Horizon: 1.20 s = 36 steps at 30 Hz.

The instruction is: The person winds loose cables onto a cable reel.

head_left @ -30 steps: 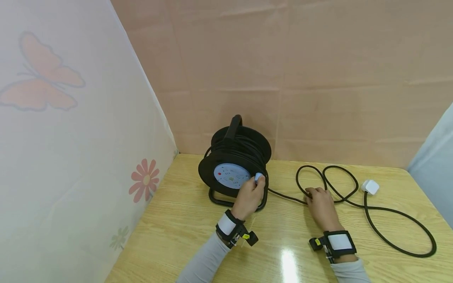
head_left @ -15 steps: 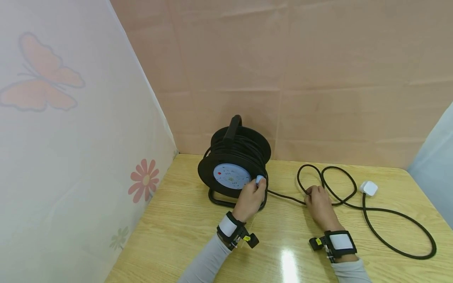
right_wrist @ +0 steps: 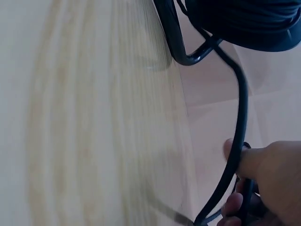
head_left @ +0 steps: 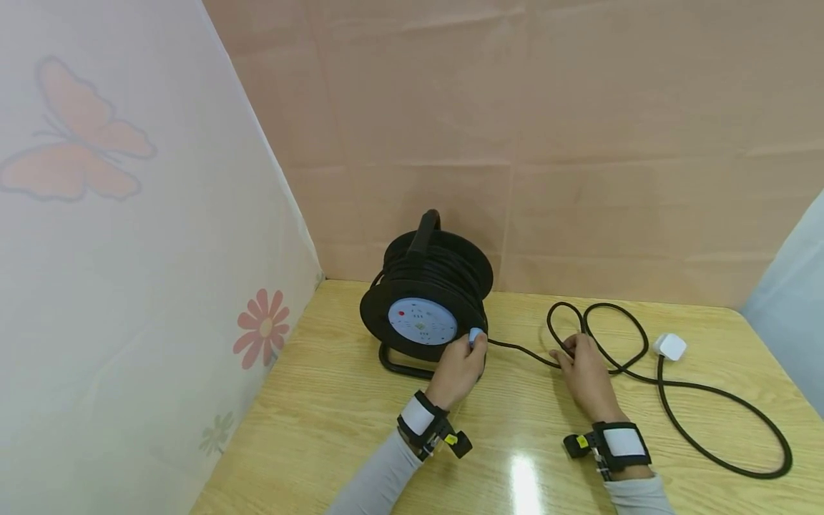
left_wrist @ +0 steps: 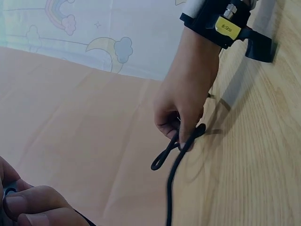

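Observation:
A black cable reel with a pale blue socket face stands on its frame at the table's back. My left hand grips the small light-blue crank knob at the face's lower right edge. In the left wrist view only some curled fingers of this hand show, at the lower left corner. My right hand holds the black cable that runs out of the reel. The right wrist view shows the fingers curled round a strand, with another strand passing by the thumb.
Loose cable loops lie behind and right of my right hand, and a larger loop reaches toward the table's right side. The cable ends in a white plug. A printed cloth borders the left; a tan sheet hangs behind.
The knob has moved down and slightly right with my left hand, and the socket face has turned clockwise. The cable near my right hand and the plug have shifted slightly.

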Each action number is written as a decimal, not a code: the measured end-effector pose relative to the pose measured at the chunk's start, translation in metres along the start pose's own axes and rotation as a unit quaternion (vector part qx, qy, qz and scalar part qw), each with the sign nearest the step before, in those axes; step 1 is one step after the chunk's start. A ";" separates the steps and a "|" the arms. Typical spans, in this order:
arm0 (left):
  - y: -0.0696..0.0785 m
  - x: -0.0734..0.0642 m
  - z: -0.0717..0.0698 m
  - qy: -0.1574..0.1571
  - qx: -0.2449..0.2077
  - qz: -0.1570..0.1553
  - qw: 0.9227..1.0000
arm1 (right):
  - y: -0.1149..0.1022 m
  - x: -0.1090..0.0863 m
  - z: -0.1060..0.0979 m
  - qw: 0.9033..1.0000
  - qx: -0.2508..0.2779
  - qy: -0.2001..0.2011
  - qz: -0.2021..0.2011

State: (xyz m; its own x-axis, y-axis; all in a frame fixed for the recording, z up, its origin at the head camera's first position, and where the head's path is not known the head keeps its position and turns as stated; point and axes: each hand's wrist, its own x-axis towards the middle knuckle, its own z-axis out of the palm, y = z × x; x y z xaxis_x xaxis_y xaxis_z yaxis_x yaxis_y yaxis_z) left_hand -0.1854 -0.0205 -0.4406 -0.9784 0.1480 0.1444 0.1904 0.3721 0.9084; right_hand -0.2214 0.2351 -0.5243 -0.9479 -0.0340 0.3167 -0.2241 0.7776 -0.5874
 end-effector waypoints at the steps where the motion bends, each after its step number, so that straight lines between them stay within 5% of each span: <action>1: -0.001 0.000 0.001 -0.001 0.001 -0.001 1.000 | 0.001 0.000 0.000 1.000 -0.002 0.003 0.000; 9: -0.010 -0.003 0.004 -0.009 0.016 -0.021 1.000 | -0.001 0.001 -0.003 1.000 -0.009 0.017 -0.004; 36: -0.038 -0.009 0.010 -0.017 0.027 -0.064 0.997 | -0.008 0.001 -0.008 0.997 0.052 -0.028 0.043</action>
State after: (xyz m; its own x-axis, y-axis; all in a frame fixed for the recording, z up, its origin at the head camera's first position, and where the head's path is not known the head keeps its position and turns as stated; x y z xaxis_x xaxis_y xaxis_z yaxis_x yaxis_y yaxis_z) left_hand -0.1829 -0.0269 -0.4805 -0.9918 0.1273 0.0135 0.0684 0.4380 0.8964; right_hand -0.2187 0.2340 -0.5141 -0.9754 -0.0071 0.2203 -0.1601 0.7099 -0.6859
